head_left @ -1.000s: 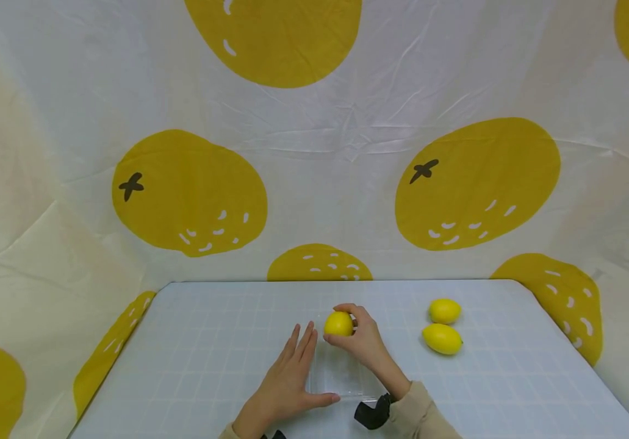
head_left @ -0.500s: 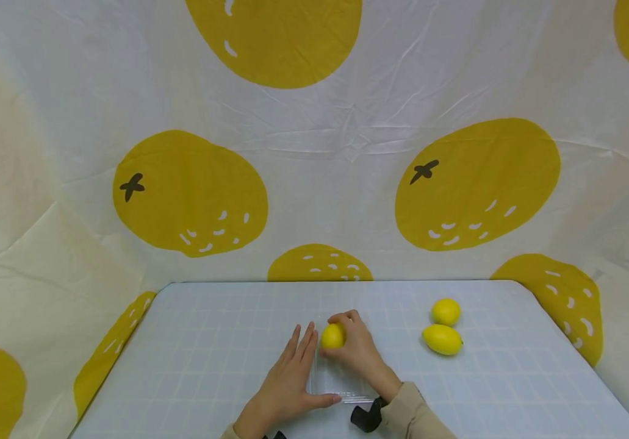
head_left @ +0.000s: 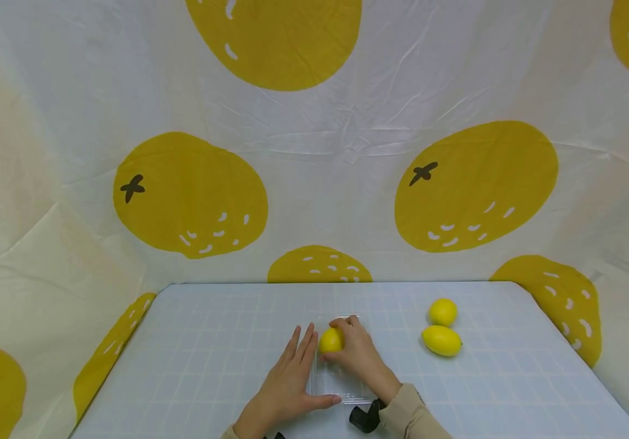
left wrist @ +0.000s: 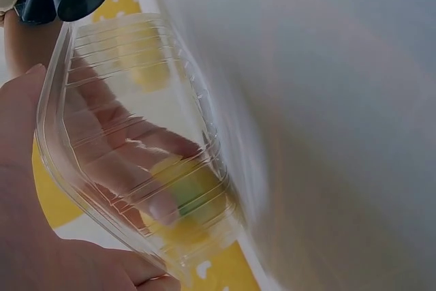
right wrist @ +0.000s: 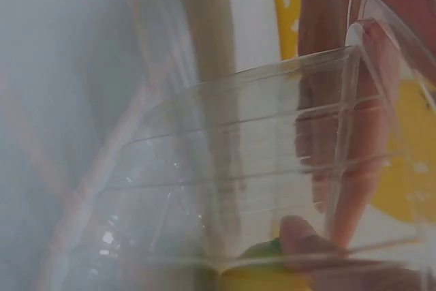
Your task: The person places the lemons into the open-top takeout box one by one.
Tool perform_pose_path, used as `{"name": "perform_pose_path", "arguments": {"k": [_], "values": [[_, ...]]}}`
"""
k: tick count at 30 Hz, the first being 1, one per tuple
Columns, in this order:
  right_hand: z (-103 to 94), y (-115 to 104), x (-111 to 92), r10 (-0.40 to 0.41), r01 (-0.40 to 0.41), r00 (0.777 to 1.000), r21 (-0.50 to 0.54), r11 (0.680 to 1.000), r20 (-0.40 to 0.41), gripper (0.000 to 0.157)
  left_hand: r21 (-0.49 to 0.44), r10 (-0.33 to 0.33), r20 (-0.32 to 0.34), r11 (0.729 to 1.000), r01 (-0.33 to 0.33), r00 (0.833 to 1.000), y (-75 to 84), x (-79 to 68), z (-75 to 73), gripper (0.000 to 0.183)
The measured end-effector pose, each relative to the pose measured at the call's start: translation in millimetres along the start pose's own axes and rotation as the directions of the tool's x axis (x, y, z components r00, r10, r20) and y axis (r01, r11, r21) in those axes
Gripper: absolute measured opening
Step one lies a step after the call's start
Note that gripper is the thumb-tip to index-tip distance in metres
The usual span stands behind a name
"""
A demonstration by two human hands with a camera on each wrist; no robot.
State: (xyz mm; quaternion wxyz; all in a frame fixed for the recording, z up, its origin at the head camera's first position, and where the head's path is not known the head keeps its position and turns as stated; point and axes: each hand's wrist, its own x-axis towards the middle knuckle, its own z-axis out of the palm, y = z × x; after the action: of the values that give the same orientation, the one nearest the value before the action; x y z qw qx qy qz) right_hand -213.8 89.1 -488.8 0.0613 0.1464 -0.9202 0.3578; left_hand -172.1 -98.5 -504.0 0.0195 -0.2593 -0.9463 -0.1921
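Printed cloth (head_left: 325, 189) backs the table (head_left: 215, 341) — left fingers (head_left: 308, 350) straight, right fingers (head_left: 343, 326) gripping a lemon (head_left: 330, 341).

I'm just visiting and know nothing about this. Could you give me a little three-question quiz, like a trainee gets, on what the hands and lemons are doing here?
1. Multiple choice: which hand grips a lemon? a) left only; b) right only; c) both.
2. True or false: the left hand has straight fingers alongside the clear container.
3. Count: how many loose lemons lie on the table outside the container?

Key:
1. b, the right hand.
2. True.
3. Two, on the person's right.
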Motion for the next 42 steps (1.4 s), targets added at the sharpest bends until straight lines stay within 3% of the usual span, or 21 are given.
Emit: {"name": "perform_pose_path", "arguments": {"k": [7,18,31,38,42], "values": [[-1.6,-3,-4,0.006,-0.006,1.0,-0.008,1.0,0.006,0.062,-0.002,-0.002,0.0,1.0,0.002,1.0,0.7,-0.8,-0.7,0.12],[2.7,-1,-5,-0.017,0.017,0.999,-0.008,1.0,-0.051,0.066,-0.001,-0.012,0.009,1.0,0.012,1.0,0.3,-1.0,0.6,0.12],[-18.0,-10,-10,0.02,-0.021,1.0,-0.063,0.998,-0.024,0.059,0.016,-0.001,-0.001,1.0,0.001,1.0,2.0,-1.6,-2.8,0.119],[-32.5,-9,-14,0.011,-0.01,0.999,0.033,0.999,-0.036,0.054,0.009,-0.015,0.011,1.0,0.015,1.0,2.9,-1.6,-3.2,0.12],[-45.1,-4,-14,0.054,-0.045,0.997,0.134,0.99,-0.059,0.045,-0.004,-0.045,0.044,0.999,0.045,0.998,3.4,-0.2,-3.5,0.121]]}}
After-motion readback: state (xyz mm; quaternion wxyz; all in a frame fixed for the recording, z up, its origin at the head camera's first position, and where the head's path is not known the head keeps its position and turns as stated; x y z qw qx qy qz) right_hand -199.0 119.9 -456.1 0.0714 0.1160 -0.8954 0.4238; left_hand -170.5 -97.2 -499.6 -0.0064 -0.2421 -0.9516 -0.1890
